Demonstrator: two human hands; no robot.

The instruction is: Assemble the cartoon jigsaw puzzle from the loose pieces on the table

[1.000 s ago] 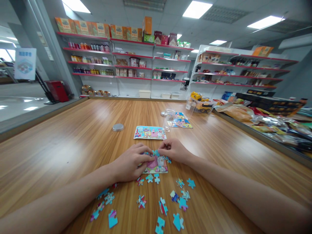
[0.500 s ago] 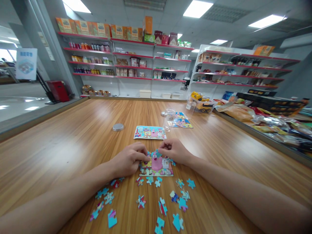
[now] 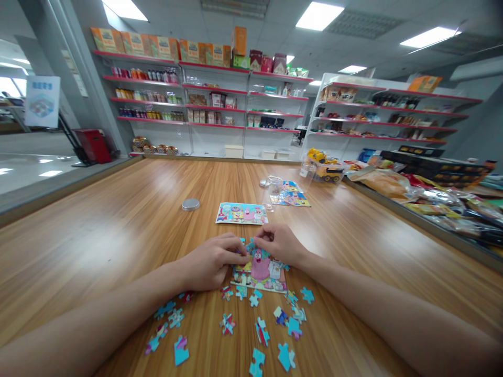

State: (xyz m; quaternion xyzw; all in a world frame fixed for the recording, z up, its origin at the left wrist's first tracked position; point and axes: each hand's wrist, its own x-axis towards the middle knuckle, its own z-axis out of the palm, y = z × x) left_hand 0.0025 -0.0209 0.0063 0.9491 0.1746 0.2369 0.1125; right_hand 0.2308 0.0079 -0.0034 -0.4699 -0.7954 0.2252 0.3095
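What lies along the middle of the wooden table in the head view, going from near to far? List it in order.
Loose blue jigsaw pieces → part-built cartoon jigsaw under the left hand and right hand → finished cartoon picture card → clear plastic jar → white shop shelves.

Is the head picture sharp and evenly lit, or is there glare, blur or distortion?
Head view: ceiling panels blow out white; the wooden table carries soft sheen; straight edges bow outward like a fisheye; forearms at the bottom corners smear; both hands and the partly built puzzle stay sharp.
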